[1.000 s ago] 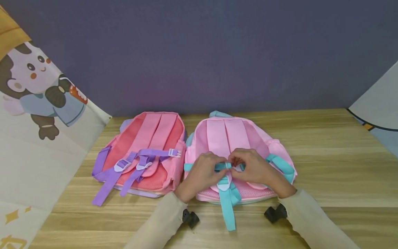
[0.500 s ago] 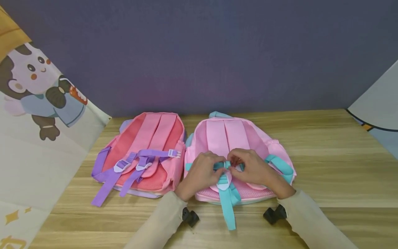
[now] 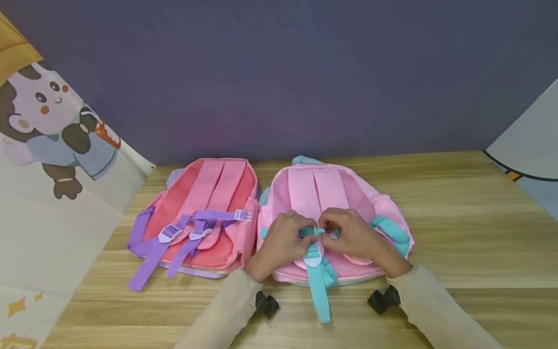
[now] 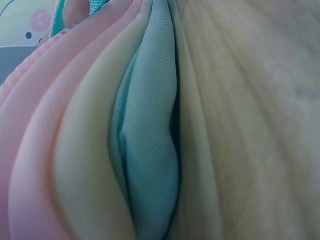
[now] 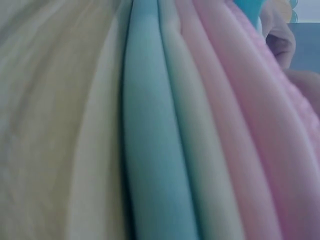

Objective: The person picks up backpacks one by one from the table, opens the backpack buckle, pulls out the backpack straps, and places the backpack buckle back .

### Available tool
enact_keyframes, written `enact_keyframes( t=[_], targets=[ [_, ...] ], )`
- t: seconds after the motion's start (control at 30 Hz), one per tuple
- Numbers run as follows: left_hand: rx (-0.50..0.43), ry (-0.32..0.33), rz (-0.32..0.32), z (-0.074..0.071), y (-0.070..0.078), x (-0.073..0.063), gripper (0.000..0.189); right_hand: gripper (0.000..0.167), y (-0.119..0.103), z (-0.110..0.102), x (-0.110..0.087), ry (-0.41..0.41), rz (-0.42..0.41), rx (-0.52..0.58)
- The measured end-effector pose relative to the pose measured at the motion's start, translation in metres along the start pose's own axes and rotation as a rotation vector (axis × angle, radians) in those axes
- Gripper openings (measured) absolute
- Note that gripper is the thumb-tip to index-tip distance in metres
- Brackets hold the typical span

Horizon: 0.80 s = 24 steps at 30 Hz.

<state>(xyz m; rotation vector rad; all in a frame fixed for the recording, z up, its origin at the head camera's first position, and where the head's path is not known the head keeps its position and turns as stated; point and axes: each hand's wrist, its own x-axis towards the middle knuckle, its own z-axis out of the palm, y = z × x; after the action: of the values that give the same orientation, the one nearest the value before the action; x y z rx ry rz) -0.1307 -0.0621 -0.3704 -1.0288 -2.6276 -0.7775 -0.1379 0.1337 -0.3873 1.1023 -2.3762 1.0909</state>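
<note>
A light pink backpack [image 3: 303, 186] with teal straps lies with its shoulder straps upward on the table. Over its lower middle, my left hand [image 3: 282, 245] pinches a teal strap [image 3: 307, 231] from the left. My right hand [image 3: 354, 233] pinches the same strap from the right, fingertips close to the left ones. A small pale fitting shows on the strap between them; its form is mostly hidden by fingers. Below hangs a loose teal strap end [image 3: 320, 293] from a white buckle [image 3: 312, 261]. Both wrist views mostly show the bag's layered edge, teal fabric [image 4: 150, 100] and pink fabric [image 5: 250, 125].
Touching it on the left lies a coral-pink backpack [image 3: 205, 177] with purple straps [image 3: 148, 264] and white buckles. Both lie on a wooden table [image 3: 471, 228]. A dark panel [image 3: 279, 82] rises behind, and a wall with cartoon prints [image 3: 26, 232] stands at the left.
Both hands stay at the teal strap with very small finger movements. The pale fitting between them has shifted slightly left. The head view has tilted a little.
</note>
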Motion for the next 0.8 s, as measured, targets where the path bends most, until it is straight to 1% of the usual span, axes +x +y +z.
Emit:
enact_keyframes(
  t=[0.13, 0.4, 0.6, 0.8],
  targets=[
    [0.001, 0.005, 0.001, 0.0003, -0.0001, -0.0002, 0.015, 0.018, 0.0014, 0.0012, 0.0005, -0.003, -0.005, 0.010],
    [-0.037, -0.013, -0.040, 0.0014, -0.0003, 0.0002, 0.019, 0.023, -0.0004, -0.0019, -0.0010, -0.045, 0.056, 0.053],
    [-0.051, -0.019, -0.052, 0.0011, -0.0003, 0.0001, 0.016, 0.020, -0.0005, -0.0020, -0.0001, -0.033, 0.029, 0.040],
    [-0.043, -0.012, -0.037, 0.0009, -0.0002, 0.0002, 0.014, 0.014, 0.0024, -0.0015, 0.0008, -0.022, -0.007, 0.059]
  ],
)
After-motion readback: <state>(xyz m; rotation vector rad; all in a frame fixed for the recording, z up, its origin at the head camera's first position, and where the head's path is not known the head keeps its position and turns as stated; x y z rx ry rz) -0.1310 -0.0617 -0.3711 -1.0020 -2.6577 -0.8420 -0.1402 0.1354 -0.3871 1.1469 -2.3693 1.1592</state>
